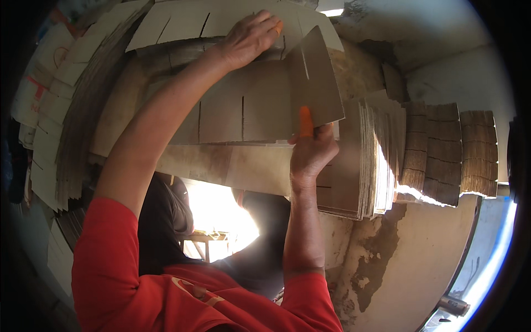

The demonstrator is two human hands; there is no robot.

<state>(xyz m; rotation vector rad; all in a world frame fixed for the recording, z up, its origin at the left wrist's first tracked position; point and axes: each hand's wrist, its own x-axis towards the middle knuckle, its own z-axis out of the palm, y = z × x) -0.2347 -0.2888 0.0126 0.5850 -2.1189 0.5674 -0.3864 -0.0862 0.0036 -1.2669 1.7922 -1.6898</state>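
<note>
My right hand [314,152] grips the lower edge of a grey cardboard divider sheet [221,113], its thumb in an orange finger cover lying against the board. The sheet has dark slots cut into it, and its right-hand panel [318,74] stands up at an angle. Beyond it, my left hand [250,40] is closed with its fingers curled together, an orange cover on one finger. What those fingers hold, if anything, is hidden. Just past the left hand lies another slotted cardboard sheet [182,21]. A wooden board [204,163] runs beneath the held sheet.
A thick stack of cardboard sheets [354,160] stands right of my right hand, with several brown cardboard bundles [442,152] farther right against the wall. Another tall stack of slotted sheets [72,110] fans out at the left. Bright light comes from below the board.
</note>
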